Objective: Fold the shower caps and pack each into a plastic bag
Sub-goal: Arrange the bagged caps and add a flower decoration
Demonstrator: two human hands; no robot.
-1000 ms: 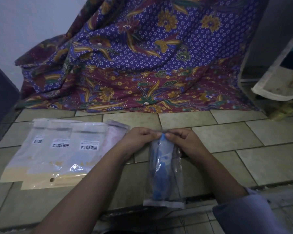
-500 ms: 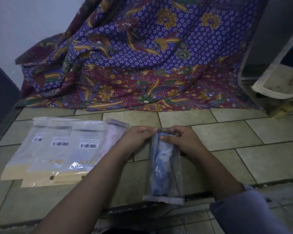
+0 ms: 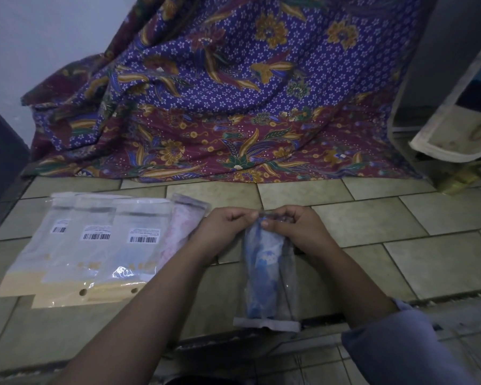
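A clear plastic bag [image 3: 288, 287] lies lengthwise on the tiled floor with a folded blue shower cap [image 3: 260, 273] inside it. My left hand [image 3: 222, 229] and my right hand [image 3: 295, 229] both pinch the bag's far, open end between thumb and fingers. To the left lie three overlapping packed bags with barcode labels [image 3: 95, 245], and a bag holding a pink patterned cap [image 3: 182, 226] rests against them, partly behind my left wrist.
A purple and maroon floral cloth [image 3: 220, 107] drapes over something at the back. A dark panel [image 3: 0, 162] stands at the far left, and a pale mat or towel [image 3: 456, 134] hangs at the right. A floor step edge [image 3: 442, 298] runs near my right arm.
My hands and the bag's top end have shifted slightly away from me. The right thumb now presses lower on the bag's mouth over the blue cap.
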